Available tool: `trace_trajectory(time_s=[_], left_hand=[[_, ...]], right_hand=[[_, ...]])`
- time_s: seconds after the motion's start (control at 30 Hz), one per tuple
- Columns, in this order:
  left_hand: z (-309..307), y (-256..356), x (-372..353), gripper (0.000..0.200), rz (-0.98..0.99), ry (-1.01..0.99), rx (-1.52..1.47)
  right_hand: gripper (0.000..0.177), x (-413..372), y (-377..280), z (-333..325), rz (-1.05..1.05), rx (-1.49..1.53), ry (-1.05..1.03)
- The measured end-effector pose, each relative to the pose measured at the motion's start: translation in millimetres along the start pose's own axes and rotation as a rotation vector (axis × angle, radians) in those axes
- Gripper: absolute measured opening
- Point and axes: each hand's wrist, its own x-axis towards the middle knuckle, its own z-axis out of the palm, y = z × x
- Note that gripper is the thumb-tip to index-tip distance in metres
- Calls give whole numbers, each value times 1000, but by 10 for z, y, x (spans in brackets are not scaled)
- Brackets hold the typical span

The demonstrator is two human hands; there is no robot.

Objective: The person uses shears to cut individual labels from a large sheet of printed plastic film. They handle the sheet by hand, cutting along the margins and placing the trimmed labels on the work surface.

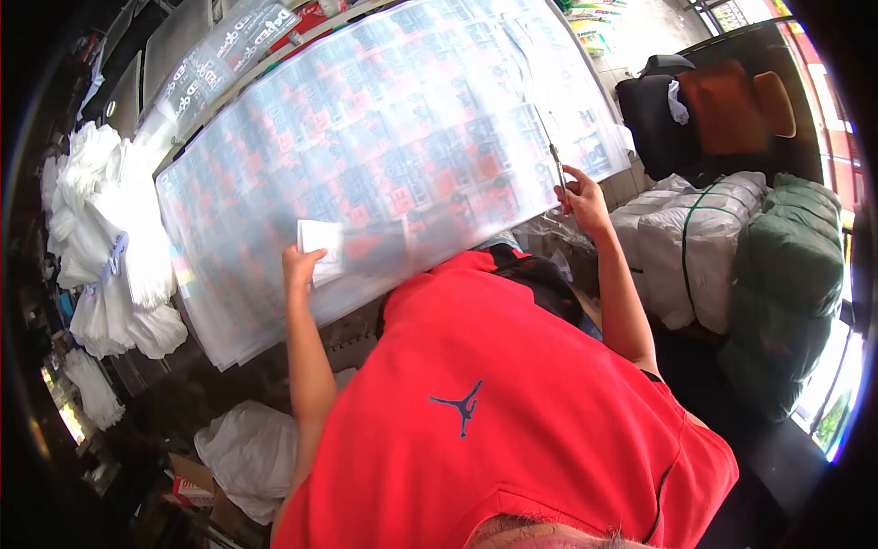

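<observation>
My left hand (302,267) is closed on a small white folded piece of paper (320,240), thumb on top, near the front edge of a large translucent sheet (402,137). Blurred red and dark printing shows through the sheet, which covers most of the table. At the sheet's right side, my right hand (585,199) is closed around a pair of scissors (559,165), their slim blades pointing away from me over the sheet. The scissors' handles are mostly hidden by my fingers.
Bunches of white plastic bags (114,229) hang at the left. Printed clear plastic (215,69) lies at the back left. On the right stand a tied white bale (695,238), a green bale (791,274) and an orange and black chair (718,105). A white bag (251,453) sits lower left.
</observation>
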Motion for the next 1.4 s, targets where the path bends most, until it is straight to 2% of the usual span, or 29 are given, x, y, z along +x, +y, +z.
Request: trace_trajectory(time_s=[0.07, 0.1, 0.17, 0.23, 0.27, 0.33, 0.4, 0.47, 0.5, 0.57, 0.6, 0.67, 0.73, 0.8, 0.93, 1.0, 1.07, 1.13, 1.2, 1.23, 1.27, 1.3, 1.33, 1.37, 1.4], left_hand=[[58, 737, -277, 29, 9, -237, -233], [198, 1052, -327, 23, 81, -295, -280], [563, 1818, -397, 24, 217, -409, -272], [1013, 2801, -499, 24, 268, -501, -139], [1317, 3137, -427, 23, 365, -528, -111], [1788, 3946, -433, 19, 601, -501, -64], [2118, 4704, -672, 17, 688, -312, -315], [2373, 5277, -752, 18, 629, -113, -429], [2573, 5406, -692, 18, 636, -122, -417], [2972, 5553, -594, 18, 450, -230, -824], [3127, 5614, -572, 16, 332, -193, -652], [3722, 5502, -317, 17, 162, -181, -736], [4261, 5182, -245, 18, -106, -213, -959], [4828, 4750, -236, 35, -328, -170, -1151], [5260, 4317, -669, 22, -550, -119, -1166], [5287, 4114, -834, 25, -563, -172, -1157], [5111, 4016, -1110, 23, -760, -694, -1111], [4510, 4300, -1791, 22, -452, -1062, -785], [3798, 4779, -2522, 17, 583, -1222, -563], [3373, 5039, -2820, 14, 826, -1224, -479], [2953, 5313, -2983, 11, 1169, -1227, -244], [2673, 5436, -3159, 11, 1472, -1121, -432], [2418, 5494, -3284, 11, 1647, -1028, -449], [2180, 5530, -3412, 12, 1734, -935, -401], [2055, 5503, -3495, 12, 1784, -857, -372]], right_hand=[[53, 175, -26, -332, -6, 58, 3], [52, 283, -2, -527, -16, 46, 2], [51, 457, 39, -926, -19, 12, 17], [52, 643, 187, -1301, -19, 102, 62], [53, 687, 214, -1460, -10, 124, 92], [53, 668, 90, -1720, -4, 103, 121], [53, 667, 75, -1935, 14, 116, 187], [53, 671, 216, -2174, -12, 126, 178], [51, 639, 292, -2263, -15, 185, 196], [46, 515, 440, -2379, -3, 276, 236], [46, 450, 533, -2412, -2, 284, 247], [45, 345, 831, -2495, 17, 378, 302], [47, 201, 913, -2521, 94, 318, 328], [48, 102, 1154, -2538, 194, 333, 367], [49, -33, 1159, -2505, 231, 309, 358], [49, -39, 1062, -2473, 251, 292, 344], [48, 44, 966, -2437, 149, 233, 261], [47, 137, 924, -2400, 175, 224, 272], [50, 353, 1014, -2326, 74, 150, 169], [50, 634, 1231, -2327, 73, 148, 137], [57, 941, 1588, -2354, 11, 122, 87], [64, 1065, 1795, -2303, -47, 93, 32], [62, 765, 733, -1971, -61, -324, 128], [56, 785, 534, -1831, -192, -391, 120], [53, 763, 267, -1695, -210, -474, 97]])
